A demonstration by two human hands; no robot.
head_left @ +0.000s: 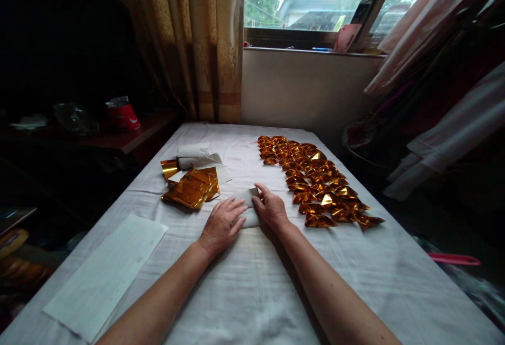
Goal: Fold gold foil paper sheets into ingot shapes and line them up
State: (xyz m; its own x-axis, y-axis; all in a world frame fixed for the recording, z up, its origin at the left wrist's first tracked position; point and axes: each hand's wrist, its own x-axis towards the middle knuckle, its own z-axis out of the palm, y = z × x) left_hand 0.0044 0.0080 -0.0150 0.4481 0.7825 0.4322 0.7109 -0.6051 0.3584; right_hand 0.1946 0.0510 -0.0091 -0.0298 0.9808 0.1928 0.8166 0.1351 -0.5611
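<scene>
In the middle of the white-covered table lies a small folded sheet of pale paper point(251, 221) with a grey flap turned up. My left hand point(223, 223) rests on its left side, fingers stretched out and lying flat. At the right edge, my right hand point(270, 207) pinches the flap between thumb and forefinger. Gold foil sheets point(193, 187) are stacked loosely beyond my left hand, beside a roll of whitish paper point(193, 155). To the right of my right hand stand rows of folded gold foil pieces point(315, 179), pointed at their ends.
A long pale paper sheet point(106, 276) lies at the table's point(244, 303) left front. A dark side shelf point(145, 134) holds a red container point(123, 114). Clothes point(453, 124) hang on the right, near a pink handle point(455, 259). Behind are a curtain point(197, 34) and a window point(303, 0).
</scene>
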